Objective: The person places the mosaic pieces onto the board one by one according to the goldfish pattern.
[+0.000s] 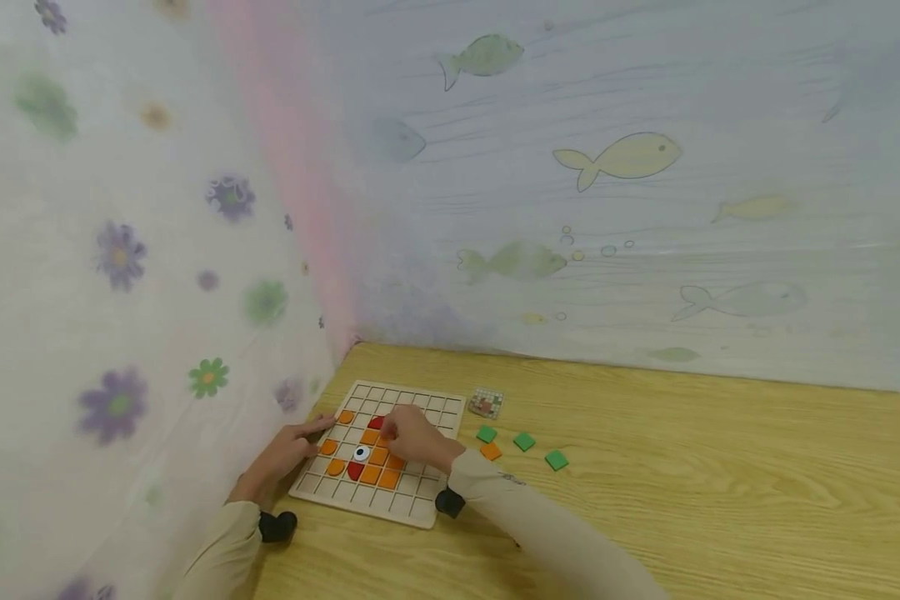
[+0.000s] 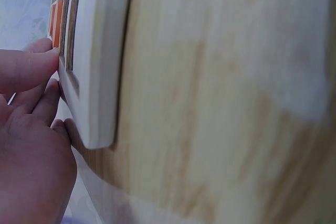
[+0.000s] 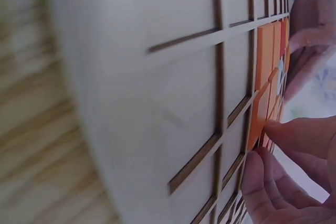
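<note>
A pale wooden grid board (image 1: 403, 504) lies on the table with orange, red and eye-marked tiles in its cells, laid out like a fish. My left hand (image 1: 281, 458) rests at the board's left edge, fingers fairly straight, with thumb and fingertips touching the rim. Over the middle of the board, my right hand (image 1: 417, 437) has its fingers bent down. In the right wrist view, its thumb and fingers pinch an orange tile (image 3: 259, 116) that sits slightly tilted among other orange tiles. The eye tile (image 1: 362, 452) lies left of that hand. Part of the pattern is hidden beneath it.
Right of the board lie several loose green tiles (image 1: 524, 441) and one orange tile (image 1: 491, 451). A small patterned card (image 1: 487, 403) lies by the board's far right corner. Walls with painted flowers and fish border the wooden table (image 1: 682, 475) at left and back.
</note>
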`<action>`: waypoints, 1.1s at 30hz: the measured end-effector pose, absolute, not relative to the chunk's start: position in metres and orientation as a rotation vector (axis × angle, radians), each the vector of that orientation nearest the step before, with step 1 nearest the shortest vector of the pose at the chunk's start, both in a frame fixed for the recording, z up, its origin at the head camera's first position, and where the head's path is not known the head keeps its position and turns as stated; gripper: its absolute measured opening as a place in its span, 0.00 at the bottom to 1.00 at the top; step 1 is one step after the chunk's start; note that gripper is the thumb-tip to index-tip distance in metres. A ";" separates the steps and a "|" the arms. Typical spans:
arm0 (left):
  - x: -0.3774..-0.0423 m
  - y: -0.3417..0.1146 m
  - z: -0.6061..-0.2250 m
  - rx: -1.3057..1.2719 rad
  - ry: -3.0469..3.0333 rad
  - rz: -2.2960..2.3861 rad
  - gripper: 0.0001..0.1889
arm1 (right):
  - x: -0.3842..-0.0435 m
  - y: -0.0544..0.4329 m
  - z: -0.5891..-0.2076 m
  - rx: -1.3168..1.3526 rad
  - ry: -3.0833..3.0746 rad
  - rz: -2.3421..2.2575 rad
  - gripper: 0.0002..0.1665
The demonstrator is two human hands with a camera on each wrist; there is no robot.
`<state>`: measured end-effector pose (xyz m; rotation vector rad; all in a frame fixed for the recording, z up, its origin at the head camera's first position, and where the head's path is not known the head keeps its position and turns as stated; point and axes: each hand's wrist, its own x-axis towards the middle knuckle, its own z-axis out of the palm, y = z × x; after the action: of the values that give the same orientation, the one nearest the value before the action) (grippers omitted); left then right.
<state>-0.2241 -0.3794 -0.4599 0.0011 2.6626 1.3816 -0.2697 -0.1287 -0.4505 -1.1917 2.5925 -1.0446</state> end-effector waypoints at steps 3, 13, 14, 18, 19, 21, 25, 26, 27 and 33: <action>-0.225 -0.379 -0.461 -0.010 2.659 1.393 0.31 | -0.269 -0.120 -0.450 -1.247 2.581 -1.050 0.09; -0.223 -0.377 -0.460 -0.010 2.667 1.357 0.32 | -0.265 -0.084 -0.438 -1.304 2.505 -1.054 0.10; -0.223 -0.378 -0.459 -0.014 2.669 1.348 0.32 | -0.265 -0.081 -0.438 -1.309 2.504 -1.052 0.10; -0.223 -0.378 -0.459 -0.025 2.668 1.343 0.32 | -0.265 -0.068 -0.434 -1.344 2.522 -1.016 0.10; -0.223 -0.378 -0.459 -0.016 2.668 1.338 0.32 | -0.264 -0.064 -0.433 -1.349 2.523 -1.011 0.10; -0.223 -0.379 -0.459 -0.020 2.663 1.342 0.32 | -0.264 -0.058 -0.432 -1.362 2.524 -0.998 0.10; -0.223 -0.379 -0.460 -0.027 2.669 1.330 0.32 | -0.261 -0.044 -0.430 -1.348 2.531 -0.966 0.10; -0.223 -0.378 -0.460 -0.032 2.668 1.331 0.32 | -0.261 -0.041 -0.430 -1.337 2.534 -0.960 0.09; -0.223 -0.378 -0.460 -0.030 2.671 1.329 0.32 | -0.260 -0.037 -0.429 -1.332 2.534 -0.955 0.10; -0.221 -0.377 -0.458 -0.021 2.662 1.325 0.32 | -0.260 -0.017 -0.431 -1.362 2.554 -0.923 0.11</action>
<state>-0.2213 -0.3766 -0.4582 -0.0208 2.6618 1.3246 -0.2605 -0.0170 -0.4313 -1.3615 2.5537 -0.9234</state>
